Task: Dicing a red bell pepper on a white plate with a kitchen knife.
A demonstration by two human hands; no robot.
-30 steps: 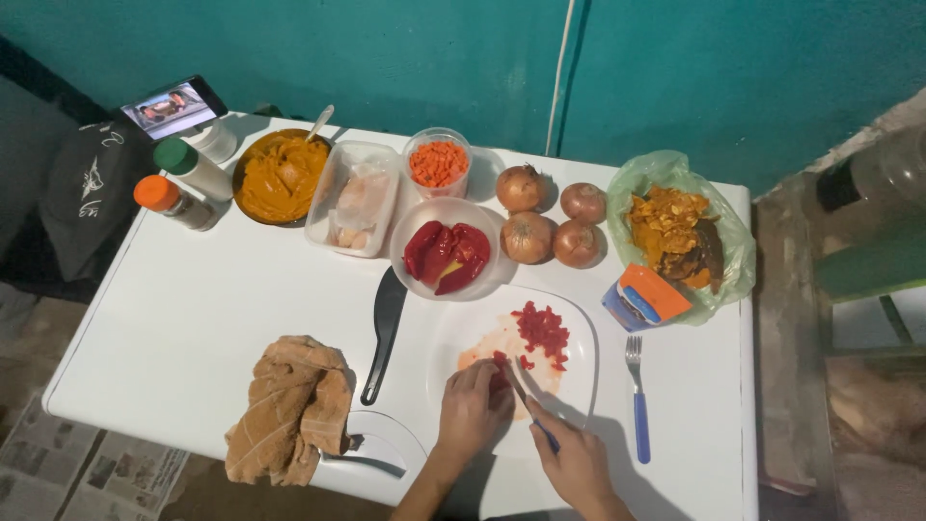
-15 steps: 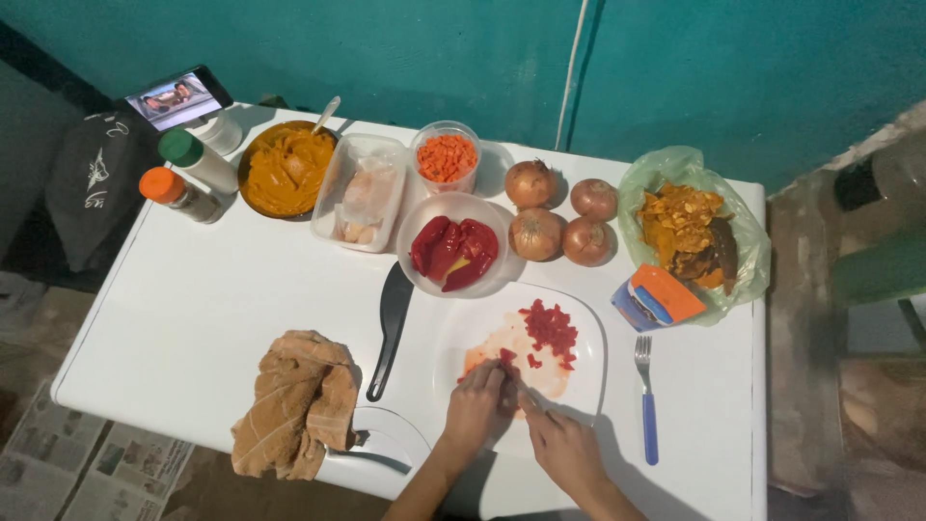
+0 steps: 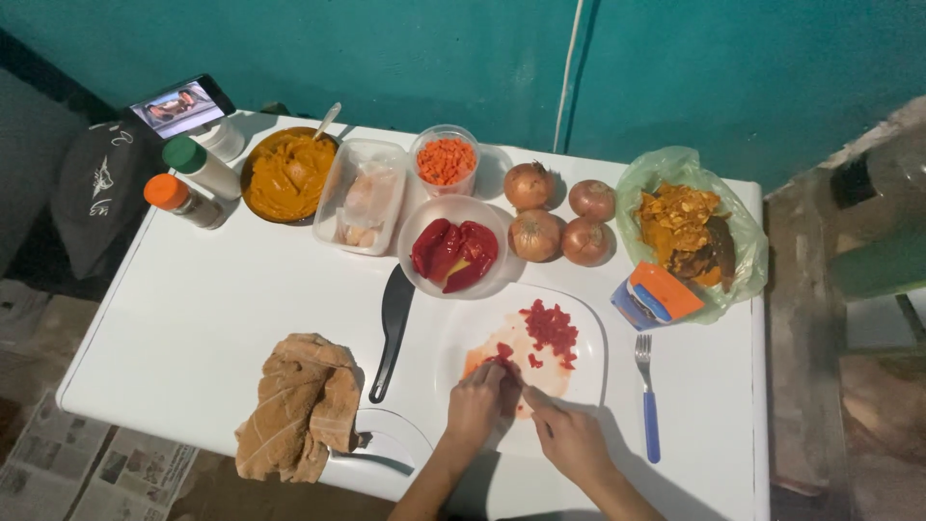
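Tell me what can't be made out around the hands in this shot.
- Head view: whatever the right hand grips is hidden by its fingers.
- The left hand covers the red piece on the white plate.
- The frame's bottom edge cuts off both forearms.
- The phone screen is too small.

4 onions (image 3: 559, 213), fork (image 3: 647, 402), cloth (image 3: 294, 404) (crumpled), phone (image 3: 180, 105) etc.

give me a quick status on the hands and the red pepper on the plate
Left hand pressing red pepper piece on white plate. Right hand beside it; blade not clear. Diced pile apart. Black spatula left, clear of plate.
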